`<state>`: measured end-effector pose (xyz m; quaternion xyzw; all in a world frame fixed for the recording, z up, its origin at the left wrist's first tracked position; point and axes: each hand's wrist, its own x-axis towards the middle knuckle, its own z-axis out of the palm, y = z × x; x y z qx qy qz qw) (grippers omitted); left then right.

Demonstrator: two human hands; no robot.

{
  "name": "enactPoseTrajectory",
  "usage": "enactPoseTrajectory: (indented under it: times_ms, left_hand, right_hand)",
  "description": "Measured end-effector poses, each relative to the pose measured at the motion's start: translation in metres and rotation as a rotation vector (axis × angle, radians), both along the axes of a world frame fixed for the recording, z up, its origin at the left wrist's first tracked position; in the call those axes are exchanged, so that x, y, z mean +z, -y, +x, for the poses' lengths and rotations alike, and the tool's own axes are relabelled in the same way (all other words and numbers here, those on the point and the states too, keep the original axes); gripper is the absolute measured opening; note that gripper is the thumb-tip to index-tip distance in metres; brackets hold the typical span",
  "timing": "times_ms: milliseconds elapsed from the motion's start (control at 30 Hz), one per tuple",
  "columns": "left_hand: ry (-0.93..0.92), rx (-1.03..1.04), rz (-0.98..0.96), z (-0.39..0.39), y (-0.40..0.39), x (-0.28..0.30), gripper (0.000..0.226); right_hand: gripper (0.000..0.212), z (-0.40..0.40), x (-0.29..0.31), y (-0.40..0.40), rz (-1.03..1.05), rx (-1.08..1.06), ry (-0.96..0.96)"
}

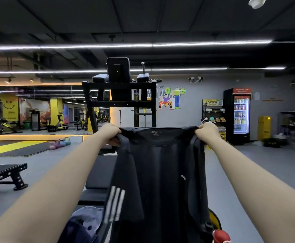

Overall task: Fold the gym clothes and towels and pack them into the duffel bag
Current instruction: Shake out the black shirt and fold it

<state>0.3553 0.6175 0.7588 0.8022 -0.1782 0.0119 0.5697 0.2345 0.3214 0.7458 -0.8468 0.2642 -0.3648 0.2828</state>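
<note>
Above the black bench (pixel 101 174), the left hand (pixel 110 133) and right hand (pixel 207 131) are gripping the dark shirt (pixel 160 181) by its shoulders, held apart, likely so it is hanging flat for folding.

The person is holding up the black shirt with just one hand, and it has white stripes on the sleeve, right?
Not quite. The head view shows both hands holding the black shirt up: the left hand grips one shoulder and the right hand grips the other. The rest is right: the sleeve does have white stripes.
</note>
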Motion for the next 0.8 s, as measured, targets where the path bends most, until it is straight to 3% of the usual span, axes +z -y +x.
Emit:
enactPoseTrajectory:
  times_ms: [100,200,300,400,467,600,800]
  left_hand:
    - [-0.163,-0.152,-0.218,-0.007,0.012,0.002,0.019]
    - [-0.134,-0.281,-0.216,-0.011,0.018,0.001,0.027]
    - [0.024,-0.179,-0.151,-0.008,0.022,-0.004,0.033]
    - [0.204,0.014,-0.076,-0.006,0.022,-0.007,0.021]
    - [0.264,0.051,-0.068,-0.004,0.023,-0.009,0.016]
    - [0.385,0.15,0.068,-0.006,0.021,-0.013,0.023]
    - [0.398,0.167,0.186,-0.006,0.017,-0.011,0.036]
  right_hand:
    - [0.014,0.011,0.009,-0.014,0.36,0.187,0.131]
    - [0.02,0.009,0.017,-0.029,0.616,0.42,0.15]
    - [0.015,0.004,0.019,-0.036,0.451,0.545,0.081]
    - [0.021,0.006,0.014,-0.034,0.035,0.352,-0.007]
    - [0.025,0.005,0.011,-0.035,-0.086,0.271,0.029]
    - [0.011,0.006,0.006,-0.035,0.003,0.269,0.122]
    - [0.019,0.0,0.006,-0.035,-0.044,0.26,0.066]
